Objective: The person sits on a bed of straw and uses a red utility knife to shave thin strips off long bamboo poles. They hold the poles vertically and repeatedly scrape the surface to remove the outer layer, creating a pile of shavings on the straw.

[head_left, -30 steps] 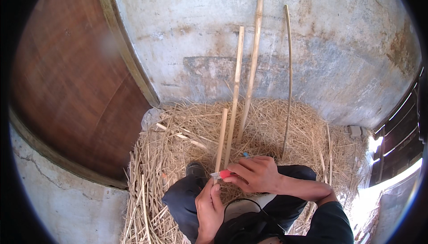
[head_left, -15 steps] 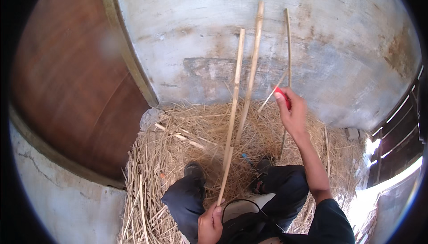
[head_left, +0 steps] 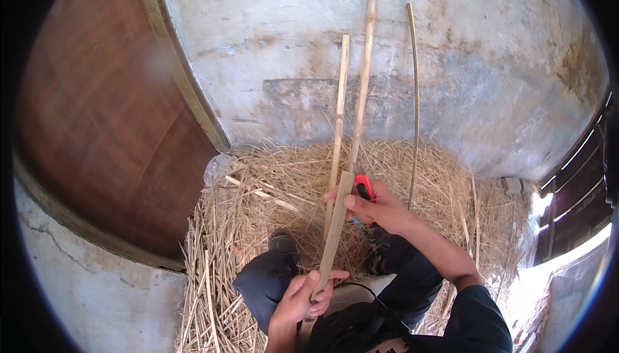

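A flat, pale greenish-brown bamboo strip (head_left: pixel 336 230) slants up between my knees. Its lower part is wrapped in the closed fingers of my left hand (head_left: pixel 302 298). My right hand (head_left: pixel 383 210) is closed near the top end, pressing thumb and fingertips against the strip. In that same hand sits a red-and-black handled knife (head_left: pixel 363 185); its dark blade shows only in part beside the strip's tip. Two bamboo lengths, a shorter one (head_left: pixel 342 82) and a longer one (head_left: pixel 366 69), lean on the wall just beyond.
A thin stick (head_left: pixel 414 88) leans on the stained pale wall (head_left: pixel 490 63) farther right. Straw and bamboo shavings (head_left: pixel 225 275) cover the floor around my feet. Cut bamboo pieces (head_left: pixel 261 193) lie left of centre. A brown door panel (head_left: pixel 103 114) stands at the left, dark slats (head_left: pixel 577 192) at the right.
My right hand with the knife has come down and left onto the strip's upper end. The strip now shows its broad face. A thin sliver near the knife is no longer seen.
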`<action>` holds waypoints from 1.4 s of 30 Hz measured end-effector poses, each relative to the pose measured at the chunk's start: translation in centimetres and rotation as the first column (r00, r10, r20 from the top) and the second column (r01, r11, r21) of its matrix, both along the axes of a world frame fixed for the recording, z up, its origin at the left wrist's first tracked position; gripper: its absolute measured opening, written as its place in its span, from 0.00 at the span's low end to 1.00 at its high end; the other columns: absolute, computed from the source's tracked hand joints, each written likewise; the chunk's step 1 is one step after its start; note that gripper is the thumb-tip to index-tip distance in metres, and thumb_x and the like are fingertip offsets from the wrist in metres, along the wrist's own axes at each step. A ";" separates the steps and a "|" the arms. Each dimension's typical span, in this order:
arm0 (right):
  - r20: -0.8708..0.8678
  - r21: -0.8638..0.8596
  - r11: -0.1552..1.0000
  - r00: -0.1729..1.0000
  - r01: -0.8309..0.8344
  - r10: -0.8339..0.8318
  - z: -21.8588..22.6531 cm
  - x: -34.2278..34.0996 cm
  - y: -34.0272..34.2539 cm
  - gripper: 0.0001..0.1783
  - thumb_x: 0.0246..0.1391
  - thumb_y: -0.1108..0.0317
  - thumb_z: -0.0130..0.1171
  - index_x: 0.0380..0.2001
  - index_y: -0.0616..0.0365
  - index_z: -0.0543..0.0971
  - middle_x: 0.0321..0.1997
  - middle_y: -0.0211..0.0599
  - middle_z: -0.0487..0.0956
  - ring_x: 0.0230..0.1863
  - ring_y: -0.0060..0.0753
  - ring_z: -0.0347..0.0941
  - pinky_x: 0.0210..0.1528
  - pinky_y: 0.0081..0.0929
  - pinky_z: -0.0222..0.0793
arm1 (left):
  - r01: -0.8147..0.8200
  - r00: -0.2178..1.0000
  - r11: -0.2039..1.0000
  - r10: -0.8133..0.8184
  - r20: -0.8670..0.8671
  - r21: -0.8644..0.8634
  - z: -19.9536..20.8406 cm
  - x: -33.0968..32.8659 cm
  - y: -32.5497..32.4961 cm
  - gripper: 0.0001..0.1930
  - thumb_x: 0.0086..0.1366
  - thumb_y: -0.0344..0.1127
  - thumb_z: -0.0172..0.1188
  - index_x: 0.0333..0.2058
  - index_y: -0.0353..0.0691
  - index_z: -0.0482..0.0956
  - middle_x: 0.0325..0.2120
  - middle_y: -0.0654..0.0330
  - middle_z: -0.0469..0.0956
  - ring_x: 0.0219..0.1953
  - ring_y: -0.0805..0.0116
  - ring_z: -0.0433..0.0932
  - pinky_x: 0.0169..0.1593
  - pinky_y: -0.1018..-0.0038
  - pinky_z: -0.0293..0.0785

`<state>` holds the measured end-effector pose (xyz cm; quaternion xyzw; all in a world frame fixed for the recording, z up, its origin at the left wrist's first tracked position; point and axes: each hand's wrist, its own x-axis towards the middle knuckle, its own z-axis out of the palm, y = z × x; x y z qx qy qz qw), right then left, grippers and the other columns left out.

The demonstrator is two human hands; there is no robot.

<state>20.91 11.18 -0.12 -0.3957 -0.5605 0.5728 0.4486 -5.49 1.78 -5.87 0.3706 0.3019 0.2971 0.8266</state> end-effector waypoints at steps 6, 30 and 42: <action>-0.220 -0.105 0.987 0.971 -0.123 0.098 -1.1 1.1 0.3 0.25 0.71 0.52 0.66 0.60 0.61 0.82 0.25 0.17 0.68 0.19 0.10 0.55 0.23 0.18 0.47 | 0.090 0.977 0.992 -0.070 0.202 -0.092 -1.7 0.1 0.7 0.35 0.86 0.56 0.41 0.62 0.21 0.73 0.21 0.68 0.65 0.12 0.80 0.61 0.14 0.78 0.62; 0.331 0.288 0.936 0.896 0.202 -0.295 0.1 4.1 1.6 0.26 0.69 0.52 0.68 0.62 0.53 0.78 0.28 0.25 0.78 0.29 0.23 0.74 0.34 0.29 0.73 | 0.173 0.922 0.984 -0.174 0.347 0.035 -3.8 -0.3 1.9 0.26 0.82 0.58 0.49 0.27 0.48 0.65 0.12 0.72 0.61 0.14 0.78 0.60 0.18 0.77 0.57; -0.119 0.011 0.999 0.992 -0.032 0.033 -1.9 1.5 0.1 0.17 0.69 0.53 0.69 0.48 0.56 0.84 0.25 0.19 0.74 0.21 0.10 0.63 0.21 0.17 0.57 | 0.274 0.959 0.960 -0.277 0.060 0.064 -2.6 0.2 2.0 0.39 0.76 0.73 0.38 0.30 0.39 0.77 0.15 0.66 0.66 0.16 0.74 0.62 0.24 0.74 0.58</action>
